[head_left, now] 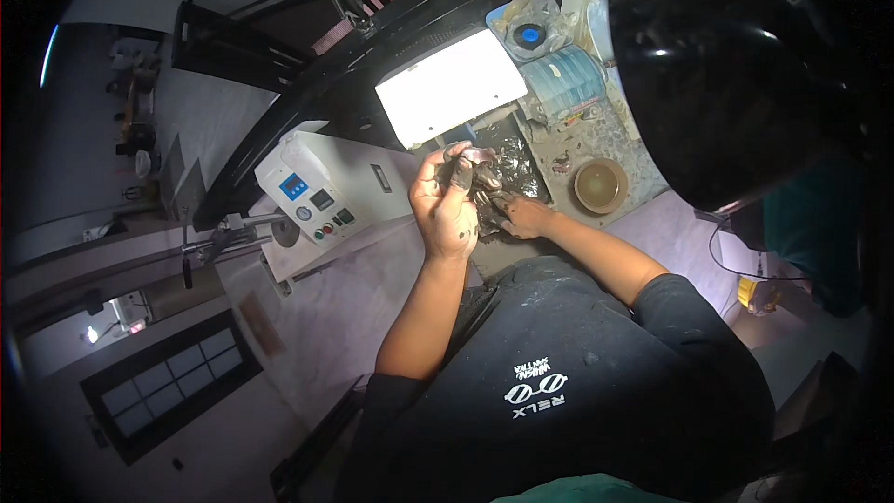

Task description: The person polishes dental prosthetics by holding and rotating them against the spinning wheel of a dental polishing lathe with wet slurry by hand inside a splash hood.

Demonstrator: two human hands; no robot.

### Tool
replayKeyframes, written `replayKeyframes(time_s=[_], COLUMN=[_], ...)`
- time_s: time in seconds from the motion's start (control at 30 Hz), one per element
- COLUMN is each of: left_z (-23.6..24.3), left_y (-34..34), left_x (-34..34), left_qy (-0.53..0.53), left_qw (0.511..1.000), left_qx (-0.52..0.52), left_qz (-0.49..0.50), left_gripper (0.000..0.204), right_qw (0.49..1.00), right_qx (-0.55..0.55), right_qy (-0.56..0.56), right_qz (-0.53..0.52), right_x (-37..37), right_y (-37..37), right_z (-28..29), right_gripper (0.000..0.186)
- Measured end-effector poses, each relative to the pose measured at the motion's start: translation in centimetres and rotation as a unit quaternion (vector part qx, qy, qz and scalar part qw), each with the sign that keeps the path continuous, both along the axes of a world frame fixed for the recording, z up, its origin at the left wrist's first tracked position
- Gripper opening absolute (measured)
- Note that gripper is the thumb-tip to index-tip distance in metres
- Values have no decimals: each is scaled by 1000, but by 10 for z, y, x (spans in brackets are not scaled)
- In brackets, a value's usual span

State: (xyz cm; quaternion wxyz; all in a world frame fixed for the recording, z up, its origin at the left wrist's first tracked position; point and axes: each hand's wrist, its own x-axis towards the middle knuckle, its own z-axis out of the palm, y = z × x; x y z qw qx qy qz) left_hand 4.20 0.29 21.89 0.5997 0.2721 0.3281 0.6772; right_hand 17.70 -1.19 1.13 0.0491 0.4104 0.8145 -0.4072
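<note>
My left hand is raised at the middle of the view, with its thumb and fingers pinched on a small pinkish, glossy piece. Its exact kind cannot be made out. Dark wet smears cover the fingertips. Just below and to the right is my right hand, its fingers coated in the same dark muck and close to the piece; what they grip, if anything, is hidden. Behind both hands lies a shallow tray with shiny, dark, wet material in it.
A bright white panel stands behind the tray. Right of it are a round brown bowl of cloudy liquid and a blue plastic-wrapped bundle. A white control box stands left. A large glossy black dome blocks the upper right.
</note>
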Motion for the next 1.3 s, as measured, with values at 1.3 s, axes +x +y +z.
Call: replayKeyframes(time_s=[1.3], left_z=[53], left_y=[-23], left_x=[8], left_qy=[255], left_qw=[951], left_qx=[173], left_qz=[37], left_gripper=[15], right_qw=[994], right_qx=[27], right_qy=[-17], right_qz=[-100], right_x=[-22], right_y=[12], right_z=[-7], right_gripper=[72])
